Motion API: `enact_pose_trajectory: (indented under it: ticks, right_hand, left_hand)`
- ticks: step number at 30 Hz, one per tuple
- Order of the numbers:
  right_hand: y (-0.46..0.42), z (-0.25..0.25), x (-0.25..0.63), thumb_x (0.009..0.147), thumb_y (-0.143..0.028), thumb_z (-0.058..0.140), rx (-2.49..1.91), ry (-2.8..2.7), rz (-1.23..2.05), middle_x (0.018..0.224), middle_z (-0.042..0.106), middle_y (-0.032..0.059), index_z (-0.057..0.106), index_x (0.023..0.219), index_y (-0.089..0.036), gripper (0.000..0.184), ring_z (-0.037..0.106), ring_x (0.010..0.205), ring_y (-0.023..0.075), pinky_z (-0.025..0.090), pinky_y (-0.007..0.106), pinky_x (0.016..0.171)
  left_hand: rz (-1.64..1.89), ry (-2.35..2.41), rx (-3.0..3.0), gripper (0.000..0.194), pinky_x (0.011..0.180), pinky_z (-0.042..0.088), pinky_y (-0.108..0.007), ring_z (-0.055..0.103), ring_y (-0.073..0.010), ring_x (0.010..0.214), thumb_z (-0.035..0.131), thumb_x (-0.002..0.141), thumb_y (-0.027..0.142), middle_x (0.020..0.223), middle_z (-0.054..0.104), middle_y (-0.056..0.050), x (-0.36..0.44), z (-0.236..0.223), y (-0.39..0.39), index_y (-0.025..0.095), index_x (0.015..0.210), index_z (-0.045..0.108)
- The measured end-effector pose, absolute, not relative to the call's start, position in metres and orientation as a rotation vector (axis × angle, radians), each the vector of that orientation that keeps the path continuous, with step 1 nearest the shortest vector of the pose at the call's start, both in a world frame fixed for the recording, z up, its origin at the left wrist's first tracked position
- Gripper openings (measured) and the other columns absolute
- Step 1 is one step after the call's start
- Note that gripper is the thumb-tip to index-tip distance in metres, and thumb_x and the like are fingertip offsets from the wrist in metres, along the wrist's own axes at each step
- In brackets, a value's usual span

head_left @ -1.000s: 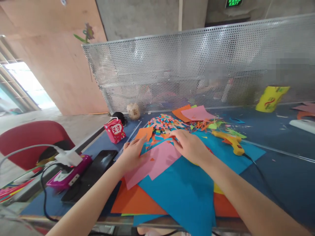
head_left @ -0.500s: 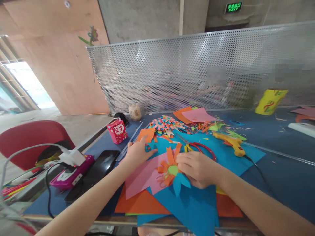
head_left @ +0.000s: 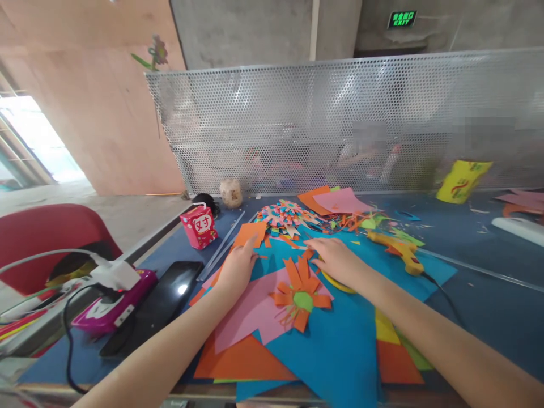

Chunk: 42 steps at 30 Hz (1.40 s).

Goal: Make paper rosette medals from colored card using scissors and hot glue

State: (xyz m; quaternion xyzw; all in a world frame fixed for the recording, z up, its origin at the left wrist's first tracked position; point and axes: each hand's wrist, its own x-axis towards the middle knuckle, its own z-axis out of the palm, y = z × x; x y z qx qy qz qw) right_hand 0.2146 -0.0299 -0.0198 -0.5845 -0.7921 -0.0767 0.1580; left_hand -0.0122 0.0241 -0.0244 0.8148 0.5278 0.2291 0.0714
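Observation:
My left hand (head_left: pixel 238 265) lies at the near edge of an orange paper square (head_left: pixel 250 231), index finger stretched over it and thumb apart. My right hand (head_left: pixel 335 259) is open over the scissors, thumb and fingers spread; it hides most of them, leaving part of a yellow handle (head_left: pixel 340 284) in sight. Between my wrists an orange paper flower (head_left: pixel 302 300) with a green centre rests on pink paper (head_left: pixel 242 314), untouched by either hand. Under these spreads blue paper (head_left: pixel 335 351). Beyond my fingers sits a pile of multicoloured fringed paper flowers (head_left: pixel 287 215).
A yellow glue gun (head_left: pixel 397 250) with a black cord lies to the right. Left are a black phone (head_left: pixel 157 303), a purple power strip (head_left: pixel 113 303) and a red drink carton (head_left: pixel 199 226). Paper scraps (head_left: pixel 355 220) lie before the perforated metal screen (head_left: pixel 297 130). A yellow-labelled bottle (head_left: pixel 463 181) stands far right.
My right hand has let go of the orange flower and moved up and away over the scissors. The blue petal shapes no longer show beside the flower. My left hand stays near the orange square.

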Motion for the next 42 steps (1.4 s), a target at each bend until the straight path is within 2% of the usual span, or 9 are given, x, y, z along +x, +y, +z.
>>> enact_pose_trajectory:
  ticks: [4,7,14,19,22,25,29,37,42]
  right_hand:
    - [-0.027,-0.021,0.207,0.076,-0.009,0.048,-1.715,-2.246,-0.279,0.097,0.064,0.0082,0.058,0.101,-0.018,0.028,0.058,0.088,0.0228,0.041,0.033,0.075]
    - [-0.029,-0.02,0.204,0.078,-0.01,0.046,-1.741,-2.217,-0.31,0.093,0.064,0.0073,0.06,0.099,-0.02,0.027,0.057,0.089,0.0223,0.039,0.032,0.075]
    - [-0.042,-0.01,0.216,0.078,-0.013,0.05,-1.799,-2.096,-0.336,0.091,0.065,0.0065,0.055,0.107,-0.017,0.03,0.057,0.087,0.0196,0.039,0.029,0.076]
    - [-0.056,-0.009,0.216,0.076,-0.011,0.053,-1.679,-2.349,-0.3,0.101,0.063,0.0036,0.058,0.101,-0.024,0.029,0.055,0.095,0.0198,0.036,0.034,0.082]
    - [-0.061,-0.01,0.213,0.075,-0.017,0.056,-1.69,-2.371,-0.281,0.102,0.063,0.0031,0.055,0.106,-0.026,0.032,0.052,0.101,0.0206,0.033,0.037,0.084]
    - [-0.061,-0.009,0.208,0.076,-0.017,0.055,-1.769,-2.36,-0.321,0.098,0.064,0.004,0.055,0.105,-0.024,0.03,0.054,0.096,0.0211,0.034,0.037,0.083]
    - [-0.059,-0.003,0.194,0.077,-0.008,0.047,-1.907,-2.364,-0.424,0.084,0.065,0.0059,0.059,0.097,-0.019,0.026,0.055,0.088,0.0223,0.034,0.036,0.079]
    - [-0.061,-0.001,0.179,0.076,-0.001,0.043,-2.018,-2.264,-0.401,0.072,0.062,0.0111,0.061,0.082,-0.011,0.021,0.054,0.082,0.0267,0.033,0.04,0.077]
    - [-0.059,-0.016,0.196,0.078,-0.008,0.047,-1.991,-2.149,-0.354,0.077,0.062,0.0088,0.059,0.093,-0.015,0.02,0.055,0.081,0.0225,0.038,0.032,0.072]
  left_hand:
    - [0.552,1.632,2.567,0.054,0.074,0.043,-0.029,0.06,-0.0197,0.086,0.04,0.08,0.013,0.085,0.066,-0.008,-0.01,-0.023,0.025,0.015,0.132,0.025]
    - [0.548,1.622,2.59,0.057,0.072,0.043,-0.029,0.061,-0.0197,0.081,0.041,0.079,0.012,0.082,0.067,-0.008,-0.01,-0.023,0.025,0.014,0.133,0.021]
    - [0.848,1.403,2.4,0.051,0.07,0.045,-0.025,0.062,-0.0162,0.077,0.045,0.078,0.014,0.082,0.068,-0.002,-0.01,-0.026,0.029,0.016,0.127,0.03]
    - [0.729,1.294,2.563,0.029,0.08,0.043,-0.031,0.059,-0.0208,0.091,0.045,0.079,0.018,0.092,0.067,-0.005,-0.007,-0.03,0.033,0.017,0.107,0.053]
    - [0.716,1.302,2.524,0.022,0.083,0.042,-0.03,0.057,-0.0219,0.096,0.05,0.077,0.024,0.098,0.066,-0.005,-0.007,-0.031,0.031,0.018,0.097,0.059]
    - [0.725,1.33,2.464,0.03,0.083,0.043,-0.029,0.058,-0.0209,0.094,0.056,0.074,0.024,0.096,0.067,-0.004,-0.007,-0.031,0.029,0.017,0.103,0.056]
    - [0.736,1.361,2.468,0.035,0.078,0.044,-0.027,0.06,-0.0187,0.088,0.051,0.076,0.016,0.086,0.069,-0.003,-0.004,-0.03,0.032,0.017,0.111,0.052]
    - [0.723,1.376,2.477,0.034,0.075,0.045,-0.028,0.06,-0.0188,0.085,0.048,0.074,0.011,0.083,0.066,-0.006,0.001,-0.029,0.031,0.018,0.107,0.052]
    - [0.819,1.362,2.393,0.035,0.067,0.046,-0.025,0.061,-0.0144,0.071,0.05,0.072,0.014,0.079,0.067,-0.002,-0.005,-0.023,0.03,0.018,0.107,0.048]
